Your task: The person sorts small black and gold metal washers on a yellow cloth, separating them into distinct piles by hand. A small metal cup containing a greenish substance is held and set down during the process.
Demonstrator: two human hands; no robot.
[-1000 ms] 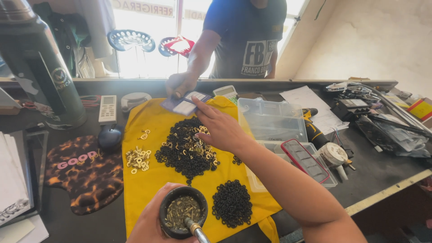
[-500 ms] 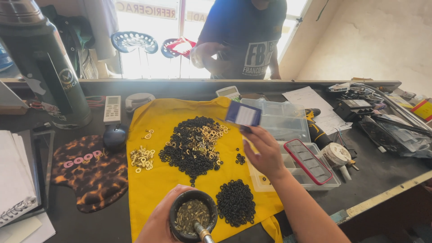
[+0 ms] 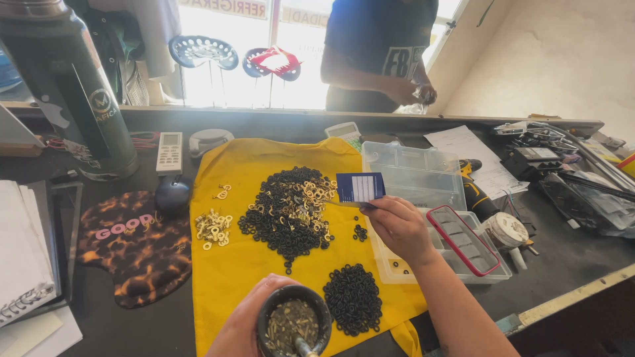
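My right hand [image 3: 399, 227] pinches a small blue and white card [image 3: 360, 187] above the right side of a yellow cloth [image 3: 254, 264]. My left hand [image 3: 248, 324] cradles a dark round cup [image 3: 293, 324] full of dried leaves, with a metal straw in it, at the bottom edge. On the cloth lie a large mixed heap of black and gold rings [image 3: 291, 207], a small heap of gold rings [image 3: 211, 227] to its left, and a heap of black rings [image 3: 354, 298] near the front.
A clear plastic compartment box [image 3: 423, 178] with a red-rimmed lid [image 3: 463, 239] stands right of the cloth. A tall flask [image 3: 69, 86], a remote [image 3: 170, 152], a mouse [image 3: 172, 194] and a patterned pad [image 3: 135, 248] are on the left. Another person [image 3: 383, 53] stands behind the counter.
My right hand took the card from the other person's hand at the far counter and drew it back toward me over the cloth. The other person's hands withdrew to their chest.
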